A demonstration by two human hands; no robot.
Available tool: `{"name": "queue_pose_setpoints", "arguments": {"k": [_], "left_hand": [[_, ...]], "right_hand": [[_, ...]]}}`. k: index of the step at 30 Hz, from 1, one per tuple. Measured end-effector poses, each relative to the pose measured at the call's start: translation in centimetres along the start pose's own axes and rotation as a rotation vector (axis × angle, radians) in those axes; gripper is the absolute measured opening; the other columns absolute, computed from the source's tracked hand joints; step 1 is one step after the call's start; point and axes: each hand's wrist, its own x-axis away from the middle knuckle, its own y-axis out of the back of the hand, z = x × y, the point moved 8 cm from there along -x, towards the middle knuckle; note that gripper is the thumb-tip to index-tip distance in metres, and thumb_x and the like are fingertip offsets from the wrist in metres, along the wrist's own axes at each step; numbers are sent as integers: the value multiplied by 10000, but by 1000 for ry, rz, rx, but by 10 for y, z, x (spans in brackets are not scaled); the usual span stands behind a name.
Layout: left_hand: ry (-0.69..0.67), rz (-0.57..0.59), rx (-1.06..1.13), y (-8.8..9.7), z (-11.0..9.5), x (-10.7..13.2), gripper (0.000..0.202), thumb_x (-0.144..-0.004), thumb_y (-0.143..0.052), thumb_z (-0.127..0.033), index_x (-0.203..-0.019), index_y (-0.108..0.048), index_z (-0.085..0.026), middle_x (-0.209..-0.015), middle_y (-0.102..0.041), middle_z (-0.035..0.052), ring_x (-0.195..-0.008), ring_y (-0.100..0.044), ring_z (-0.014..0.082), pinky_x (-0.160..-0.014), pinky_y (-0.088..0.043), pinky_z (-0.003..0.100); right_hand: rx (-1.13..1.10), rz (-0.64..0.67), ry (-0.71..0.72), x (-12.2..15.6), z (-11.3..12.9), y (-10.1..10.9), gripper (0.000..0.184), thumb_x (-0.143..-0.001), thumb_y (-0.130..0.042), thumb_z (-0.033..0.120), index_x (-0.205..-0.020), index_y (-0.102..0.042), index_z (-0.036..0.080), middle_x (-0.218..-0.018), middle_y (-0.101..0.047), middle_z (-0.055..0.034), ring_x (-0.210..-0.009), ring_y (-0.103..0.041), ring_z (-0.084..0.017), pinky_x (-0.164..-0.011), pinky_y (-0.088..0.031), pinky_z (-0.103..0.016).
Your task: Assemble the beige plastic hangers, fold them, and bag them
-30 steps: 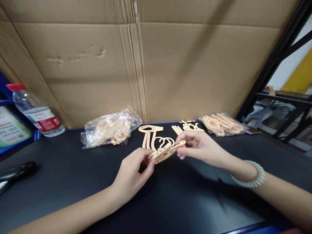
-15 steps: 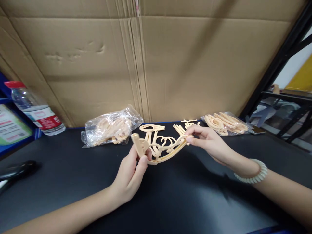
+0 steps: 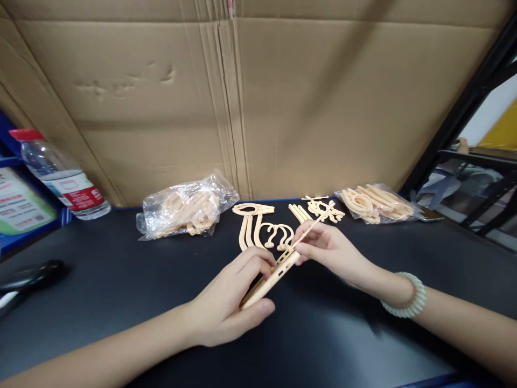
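Between my two hands is a beige plastic folding clothes hanger (image 3: 280,274), seen edge-on and slanting up to the right, with small slots along its side. My left hand (image 3: 228,302) grips the lower end, thumb below and fingers curled over it. Thumb and fingers of my right hand (image 3: 335,249) pinch it near the upper end, where a thin part sticks up past the fingertips. Just behind the hands lie beige hooks (image 3: 287,237), curved hanger arms (image 3: 244,233) and a looped hanger piece (image 3: 264,209).
On the black table (image 3: 133,307), a plastic bag of beige parts (image 3: 186,210) lies left of the loose pieces and another bag (image 3: 375,202) lies right. Straight strips (image 3: 298,213) and small parts (image 3: 325,207) sit between. A red-capped bottle (image 3: 68,183) leans far left; cardboard (image 3: 323,108) stands behind.
The hanger was spread wide between my hands; now it is folded narrow and turned edge-on. My left hand has moved right and turned palm-down; my right hand has come slightly left and lower.
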Motion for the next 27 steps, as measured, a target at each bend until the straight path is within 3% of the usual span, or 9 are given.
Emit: {"name": "queue_pose_setpoints", "arguments": {"k": [4,7,10,14,19,23,27], "left_hand": [[63,-3,105,1,4,-2,210,-975,-412,-345,-920,-550,-197,-1138,-581,125,-1089,-539,251,-933,-468,393],[194,-55,219,-1,16,-5,148,-953,-463,-262,-884,-570,-186,-1031,-629,90,-906,-606,189,-812,-514,330],[365,-54,360,-9,31,-5,114,-896,-567,-249,-979,-589,-173,-895,-654,41,-708,-604,139,-665,-516,270],[462,-31,312,-14,35,-4,179,-882,-584,-280,-1001,-653,-165,-791,-660,18,-676,-588,142,-628,-485,255],[393,64,124,-15,22,-7,291,-982,-408,-288,-923,-669,-174,-728,-647,7,-626,-558,133,-569,-446,227],[190,108,-123,-17,7,-9,282,-990,-378,-198,-829,-607,-166,-686,-607,1,-561,-506,117,-543,-415,229],[33,137,-316,-20,-2,-8,326,-992,-355,-161,-704,-506,-185,-613,-495,-21,-499,-415,118,-475,-329,246]], "right_hand": [[148,16,68,2,2,-6,166,-781,-741,291,-819,-620,184,-805,-619,-7,-705,-639,-133,-623,-564,-273],[239,39,93,6,2,-14,106,-807,-702,253,-792,-625,182,-747,-607,8,-638,-609,-119,-577,-527,-254],[338,57,183,10,8,-20,72,-832,-672,225,-793,-634,178,-698,-605,12,-601,-579,-114,-544,-477,-237],[531,102,352,15,20,-28,86,-885,-639,238,-826,-667,182,-756,-635,-23,-674,-589,-133,-619,-474,-261],[798,197,603,29,34,-45,187,-963,-484,154,-918,-663,189,-877,-641,-59,-757,-589,-139,-670,-497,-267],[1158,246,891,48,44,-65,234,-955,-457,109,-811,-632,170,-819,-645,-65,-710,-556,-157,-606,-457,-294],[1314,290,1068,60,50,-77,264,-923,-508,81,-701,-610,180,-756,-656,-42,-709,-569,-167,-573,-438,-301]]}}
